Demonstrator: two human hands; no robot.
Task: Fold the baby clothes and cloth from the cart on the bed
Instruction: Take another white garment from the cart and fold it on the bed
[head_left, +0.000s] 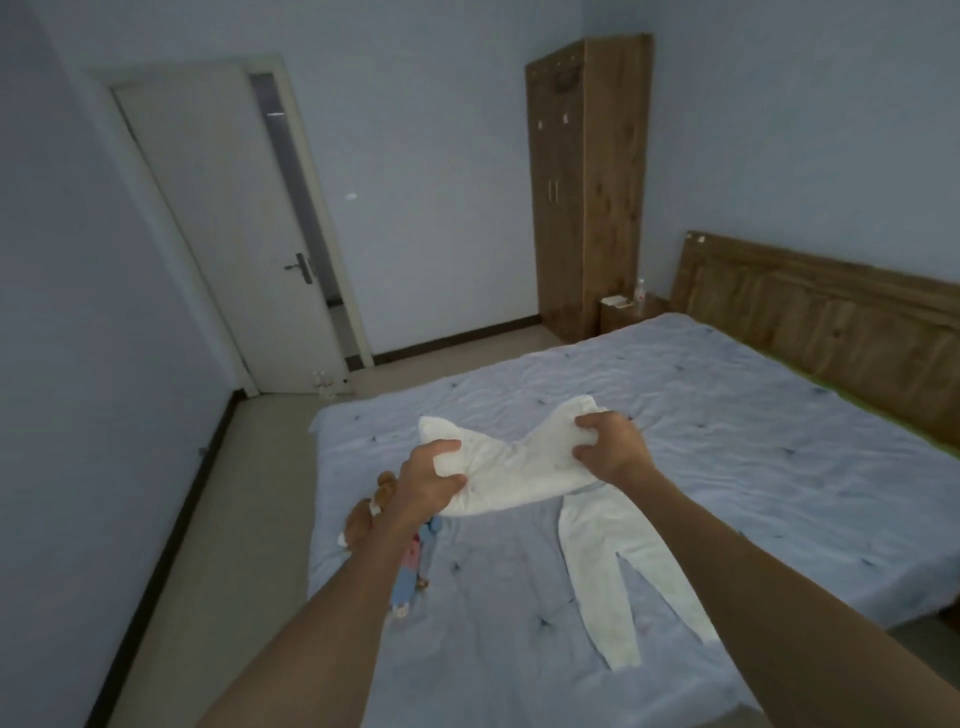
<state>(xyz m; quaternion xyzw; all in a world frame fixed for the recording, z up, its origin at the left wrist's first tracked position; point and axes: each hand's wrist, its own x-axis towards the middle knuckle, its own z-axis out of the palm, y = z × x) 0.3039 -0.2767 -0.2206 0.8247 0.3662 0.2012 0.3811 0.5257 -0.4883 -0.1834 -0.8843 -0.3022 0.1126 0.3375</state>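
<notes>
A white baby garment (519, 462) hangs stretched between my two hands above the bed (753, 426). My left hand (431, 475) grips its left side, thumb on top. Its right side is bunched inside the curled fingers of my right hand (608, 441). One sleeve or leg end sticks out at the far left and another at the top right. Beneath it, white baby trousers (613, 571) lie flat on the light blue sheet with both legs pointing toward me.
A brown stuffed toy (371, 512) and a small pink and blue cloth item (413, 566) lie near the bed's left edge, partly behind my left forearm. A wooden headboard (831, 322), wardrobe (587, 182) and bedside table (623, 312) stand at the right; a white door (234, 234) is at the left.
</notes>
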